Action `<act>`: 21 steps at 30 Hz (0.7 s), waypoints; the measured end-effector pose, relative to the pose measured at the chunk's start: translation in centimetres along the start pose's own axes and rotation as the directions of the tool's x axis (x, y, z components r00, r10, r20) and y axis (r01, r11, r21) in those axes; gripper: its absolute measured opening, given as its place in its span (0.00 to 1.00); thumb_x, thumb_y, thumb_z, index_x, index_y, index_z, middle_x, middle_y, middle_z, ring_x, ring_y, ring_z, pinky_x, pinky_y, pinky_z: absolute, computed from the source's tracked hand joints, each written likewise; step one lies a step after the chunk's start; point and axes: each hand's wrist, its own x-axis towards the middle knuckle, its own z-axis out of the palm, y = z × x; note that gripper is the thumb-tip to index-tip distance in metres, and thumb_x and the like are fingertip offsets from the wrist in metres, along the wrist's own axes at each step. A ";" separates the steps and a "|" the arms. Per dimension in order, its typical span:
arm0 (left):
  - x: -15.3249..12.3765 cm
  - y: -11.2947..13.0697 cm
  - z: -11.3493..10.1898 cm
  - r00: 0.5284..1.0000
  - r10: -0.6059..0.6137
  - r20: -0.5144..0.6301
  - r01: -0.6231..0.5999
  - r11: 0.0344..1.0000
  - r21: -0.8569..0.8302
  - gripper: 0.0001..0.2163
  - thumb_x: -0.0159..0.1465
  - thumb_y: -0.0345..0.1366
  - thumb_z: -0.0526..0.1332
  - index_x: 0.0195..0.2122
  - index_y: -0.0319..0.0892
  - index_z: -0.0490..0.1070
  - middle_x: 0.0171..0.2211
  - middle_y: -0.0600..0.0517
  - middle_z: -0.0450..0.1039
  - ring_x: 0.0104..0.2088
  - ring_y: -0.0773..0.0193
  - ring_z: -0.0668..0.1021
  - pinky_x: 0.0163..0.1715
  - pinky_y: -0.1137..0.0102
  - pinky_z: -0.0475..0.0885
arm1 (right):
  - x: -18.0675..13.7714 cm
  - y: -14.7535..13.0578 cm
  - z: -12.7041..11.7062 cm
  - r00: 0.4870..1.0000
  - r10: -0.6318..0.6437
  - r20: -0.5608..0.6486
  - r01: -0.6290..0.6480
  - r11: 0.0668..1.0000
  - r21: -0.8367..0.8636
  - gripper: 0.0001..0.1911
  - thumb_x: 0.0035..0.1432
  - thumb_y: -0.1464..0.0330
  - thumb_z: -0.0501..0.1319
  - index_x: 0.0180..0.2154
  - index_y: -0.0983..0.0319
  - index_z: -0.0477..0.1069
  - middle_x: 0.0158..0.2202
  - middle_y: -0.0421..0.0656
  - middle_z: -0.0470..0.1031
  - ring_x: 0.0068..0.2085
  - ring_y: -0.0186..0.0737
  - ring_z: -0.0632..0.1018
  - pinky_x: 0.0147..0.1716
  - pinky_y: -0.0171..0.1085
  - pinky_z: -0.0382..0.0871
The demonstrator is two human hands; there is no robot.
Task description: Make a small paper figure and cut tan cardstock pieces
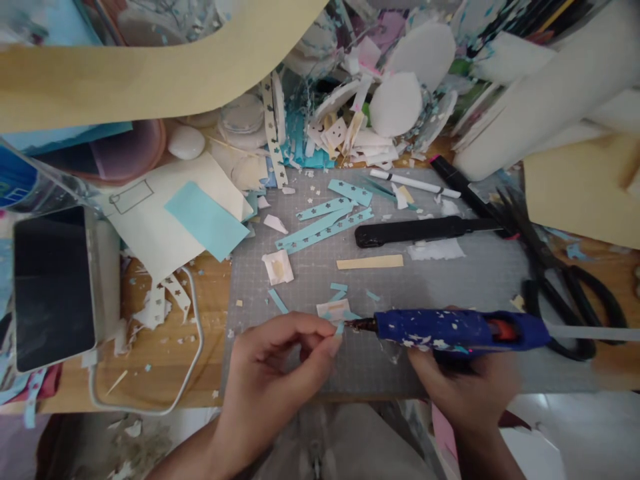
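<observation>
Near the counter's [145, 367] front edge, the left hand [285, 367] pinches a small blue strip [341, 329]; the right hand [470, 390] is wrapped around a glue gun [450, 328], nozzle close beside it. The gun's rear partly hides black scissors [553, 275] toward the right. Behind lie a black cutter [410, 231] and star-punched strips [325, 229]; paper scraps [370, 150] crowd the back edge.
</observation>
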 end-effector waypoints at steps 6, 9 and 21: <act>-0.2 0.4 -0.1 1.000 -0.006 0.007 0.007 0.998 -0.064 0.04 0.60 0.30 0.68 0.31 0.47 0.80 0.20 0.59 0.75 0.21 0.74 0.75 0.22 0.81 0.67 | -0.3 0.8 -0.3 0.993 0.005 -0.122 -0.018 0.994 -0.111 0.06 0.52 0.65 0.65 0.28 0.60 0.72 0.23 0.40 0.73 0.24 0.42 0.76 0.28 0.38 0.71; -0.5 0.5 -0.3 1.000 -0.023 0.016 0.025 0.993 -0.118 0.02 0.60 0.32 0.68 0.31 0.46 0.80 0.20 0.59 0.74 0.20 0.74 0.74 0.21 0.81 0.67 | -0.5 2.0 -1.0 0.922 0.220 -0.319 -0.290 0.938 -0.190 0.16 0.51 0.57 0.68 0.34 0.64 0.75 0.29 0.47 0.76 0.33 0.51 0.79 0.37 0.46 0.73; -2.5 0.9 0.4 0.977 -0.174 0.126 0.206 0.923 -0.324 0.14 0.55 0.46 0.73 0.26 0.40 0.74 0.18 0.56 0.72 0.19 0.73 0.69 0.21 0.79 0.64 | -1.8 5.9 -2.1 0.826 0.504 -0.251 -0.550 0.818 -0.166 0.29 0.56 0.47 0.60 0.45 0.66 0.69 0.38 0.55 0.72 0.42 0.63 0.75 0.39 0.52 0.67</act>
